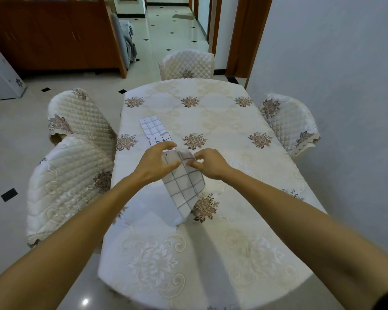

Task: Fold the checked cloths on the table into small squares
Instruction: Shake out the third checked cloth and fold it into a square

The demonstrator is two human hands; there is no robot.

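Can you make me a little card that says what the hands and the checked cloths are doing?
held cloth: lifted by its top edge, hanging down toward the table
left hand: pinches the top edge
right hand: pinches the top edge too
other cloths: lying on the table beyond the hands

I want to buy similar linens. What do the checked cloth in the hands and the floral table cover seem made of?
The held checked cloth: thin, soft woven fabric, probably cotton, matt; it droops limply from where it is gripped. The table cover: heavier cream fabric with a slight sheen, possibly a synthetic jacquard; its floral motifs look woven or stitched in.
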